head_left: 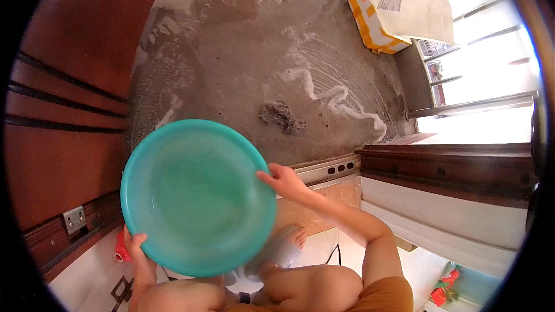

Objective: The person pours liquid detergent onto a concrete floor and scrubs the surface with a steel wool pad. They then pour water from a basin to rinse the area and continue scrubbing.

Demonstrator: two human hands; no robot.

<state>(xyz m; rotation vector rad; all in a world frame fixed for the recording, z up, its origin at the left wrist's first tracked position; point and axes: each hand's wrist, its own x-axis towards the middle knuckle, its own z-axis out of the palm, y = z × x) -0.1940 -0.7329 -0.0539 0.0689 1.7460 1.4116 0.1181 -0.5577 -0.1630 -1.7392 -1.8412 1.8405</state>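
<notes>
Right now I hold a round green basin (199, 196) between both hands, its open mouth turned up toward me, and it sits ahead of my knees and off to my left. Being round it has no long axis of its own, so the line that matters runs between my grips: my left hand (137, 244) closes on the rim at the near left, and my right hand (283, 181) pinches the rim at the far right, thumb on top. That line slants across the basin, with the right hand reaching farther from my body. Past the far rim spreads the wet grey floor (231, 69), and a dark fibrous clump (281, 117) lies on it almost straight ahead of my right hand, which is clearly the nearer of the 2. A streak of white foam (338, 101) trails off beyond the clump to the right. A metal threshold strip (318, 173) with 3 dark holes crosses just beside my right wrist, and my slippered foot (286, 248) is on the near side of it. Whether the basin holds cloudy water or only a dull bottom, I cannot tell.
</notes>
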